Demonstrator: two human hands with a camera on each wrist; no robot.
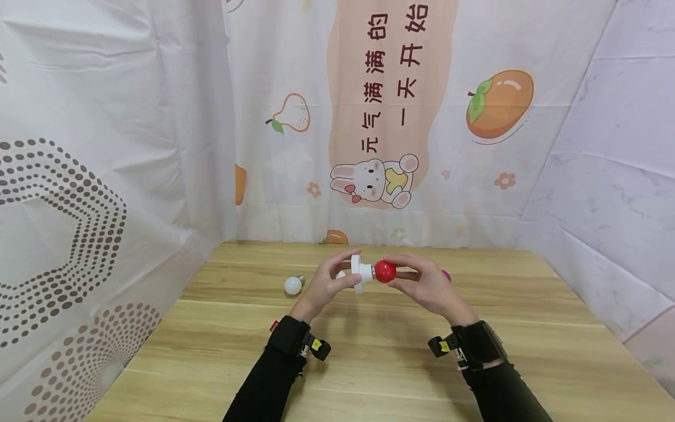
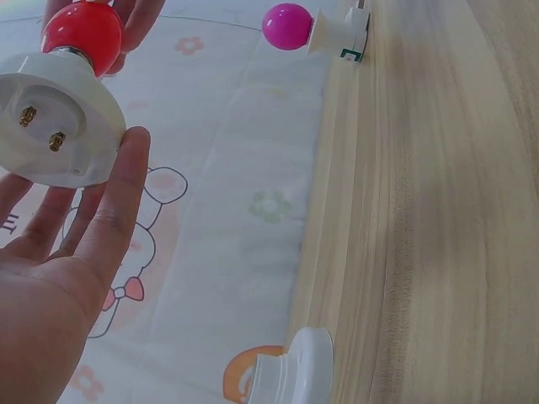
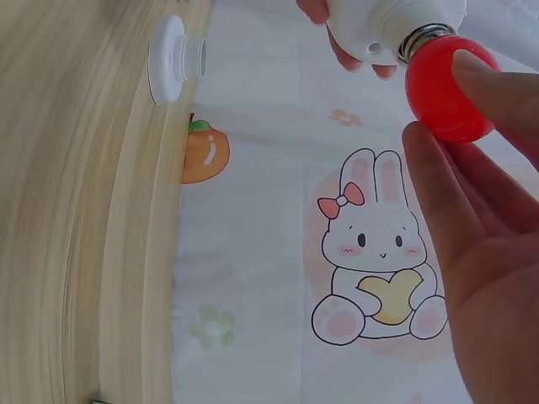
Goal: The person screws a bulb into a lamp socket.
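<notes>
Between both hands, held up above the table, are a white lamp holder (image 1: pixel 357 268) and a red light bulb (image 1: pixel 385 271). My left hand (image 1: pixel 326 283) grips the lamp holder by its round base, thumb toward me. In the left wrist view two brass screws show in the hollow back of the base. My right hand (image 1: pixel 431 288) pinches the bulb's red globe (image 3: pixel 446 93) between thumb and fingers. The bulb's metal thread lies in line with the holder's mouth, and part of the thread still shows.
A white bulb (image 1: pixel 293 285) lies on the wooden table (image 1: pixel 221 346) left of my left hand. Behind the hands stand a second white lamp holder (image 3: pixel 168 59) and a magenta bulb (image 2: pixel 287 26) fitted in another holder (image 2: pixel 338 34). Printed curtains (image 1: pixel 274 176) enclose the table.
</notes>
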